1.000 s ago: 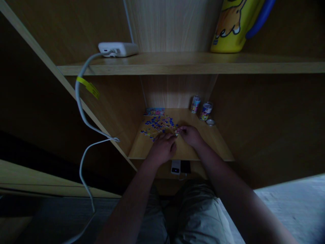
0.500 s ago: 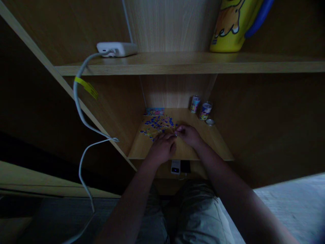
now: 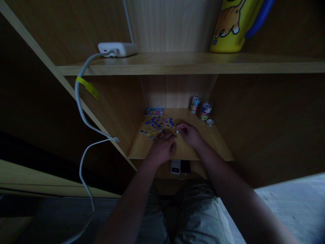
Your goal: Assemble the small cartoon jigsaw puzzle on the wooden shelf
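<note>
Light wooden shelf [image 3: 186, 153] of a dim cupboard, under your hands. Your left hand [image 3: 164, 145] rests palm down, fingers half curled at the near edge of the scattered jigsaw pieces [image 3: 158, 124]; whether anything is gripped beneath, cannot tell. Your right hand [image 3: 187, 133] is partly closed, thumb and forefinger drawn together just beside a small white-and-dark jigsaw piece [image 3: 177, 131]; pinch or mere touch, cannot tell. That piece sits between your two hands, too small to read its direction or long axis. Scatter, mostly blue and yellow, spreads wider left to right than front to back as viewed. Beyond it, a printed card [image 3: 154, 112] lies lengthwise along the back panel [image 3: 170, 91].
</note>
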`<state>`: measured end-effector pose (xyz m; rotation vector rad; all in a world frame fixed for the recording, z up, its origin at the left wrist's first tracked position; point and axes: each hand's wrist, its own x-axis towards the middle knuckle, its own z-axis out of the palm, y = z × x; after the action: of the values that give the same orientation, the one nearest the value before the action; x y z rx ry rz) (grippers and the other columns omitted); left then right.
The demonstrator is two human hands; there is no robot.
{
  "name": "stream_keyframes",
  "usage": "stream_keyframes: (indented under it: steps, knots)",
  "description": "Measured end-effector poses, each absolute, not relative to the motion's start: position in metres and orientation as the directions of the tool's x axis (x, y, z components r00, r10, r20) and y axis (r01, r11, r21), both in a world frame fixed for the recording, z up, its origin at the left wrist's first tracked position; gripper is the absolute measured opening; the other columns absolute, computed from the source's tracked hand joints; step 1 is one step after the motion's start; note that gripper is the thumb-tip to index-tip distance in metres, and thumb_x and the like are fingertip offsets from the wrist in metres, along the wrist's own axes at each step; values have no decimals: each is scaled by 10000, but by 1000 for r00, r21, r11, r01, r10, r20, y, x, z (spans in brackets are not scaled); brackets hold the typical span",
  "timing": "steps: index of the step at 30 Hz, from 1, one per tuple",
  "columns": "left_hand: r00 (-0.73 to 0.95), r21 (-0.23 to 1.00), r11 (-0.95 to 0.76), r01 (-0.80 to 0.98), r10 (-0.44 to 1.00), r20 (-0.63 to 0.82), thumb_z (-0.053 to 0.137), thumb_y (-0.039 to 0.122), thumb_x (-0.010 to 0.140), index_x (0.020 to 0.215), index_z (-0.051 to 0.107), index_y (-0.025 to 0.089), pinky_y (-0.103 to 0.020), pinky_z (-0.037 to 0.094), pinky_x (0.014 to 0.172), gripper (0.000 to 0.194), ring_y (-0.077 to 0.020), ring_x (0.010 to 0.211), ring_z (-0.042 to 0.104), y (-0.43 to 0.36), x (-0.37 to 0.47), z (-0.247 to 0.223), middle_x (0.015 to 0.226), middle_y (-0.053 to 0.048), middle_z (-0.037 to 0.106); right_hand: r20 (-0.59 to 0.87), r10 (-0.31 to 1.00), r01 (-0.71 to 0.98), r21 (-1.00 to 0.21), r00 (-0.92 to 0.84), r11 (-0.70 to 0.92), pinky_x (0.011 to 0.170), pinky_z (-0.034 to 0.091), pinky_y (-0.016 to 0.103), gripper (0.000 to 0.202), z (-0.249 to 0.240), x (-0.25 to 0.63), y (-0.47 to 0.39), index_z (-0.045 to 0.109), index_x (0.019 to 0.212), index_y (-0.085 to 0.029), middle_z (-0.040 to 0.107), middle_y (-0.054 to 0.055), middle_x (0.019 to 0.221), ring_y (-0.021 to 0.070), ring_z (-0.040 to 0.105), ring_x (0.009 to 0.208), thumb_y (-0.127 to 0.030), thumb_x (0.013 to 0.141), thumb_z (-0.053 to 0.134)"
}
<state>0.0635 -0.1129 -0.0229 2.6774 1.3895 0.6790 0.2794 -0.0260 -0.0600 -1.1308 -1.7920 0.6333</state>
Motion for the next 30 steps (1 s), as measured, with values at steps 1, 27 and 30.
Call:
stream_keyframes:
  steps: [1, 27, 30]
  knots:
    - [497, 240, -592, 769, 790, 359, 626, 236, 1064, 1384, 726, 227, -554, 472, 1248, 335, -316, 1310, 681, -113, 64, -23, 1403, -102, 756, 416, 889, 435, -776, -192, 457, 947, 624, 369, 109, -59, 279, -27, 795, 1059, -251, 854, 50, 1042, 220, 805, 966, -246, 1002, 701]
    - [511, 298, -635, 713, 761, 400, 657, 168, 1020, 1122, 736, 222, -537, 560, 1156, 140, -294, 1161, 741, -109, 63, -25, 1196, -103, 799, 437, 817, 540, -614, -375, 576, 948, 582, 346, 190, -61, 274, -28, 837, 1067, -254, 865, 52, 1067, 219, 803, 989, -131, 1000, 710]
    - [514, 299, -638, 709, 759, 401, 654, 170, 1022, 1134, 729, 220, -526, 562, 1165, 144, -292, 1173, 738, -109, 63, -24, 1206, -99, 799, 422, 829, 552, -618, -367, 559, 951, 580, 349, 189, -59, 273, -29, 842, 1066, -256, 865, 54, 1063, 223, 804, 980, -137, 999, 712]
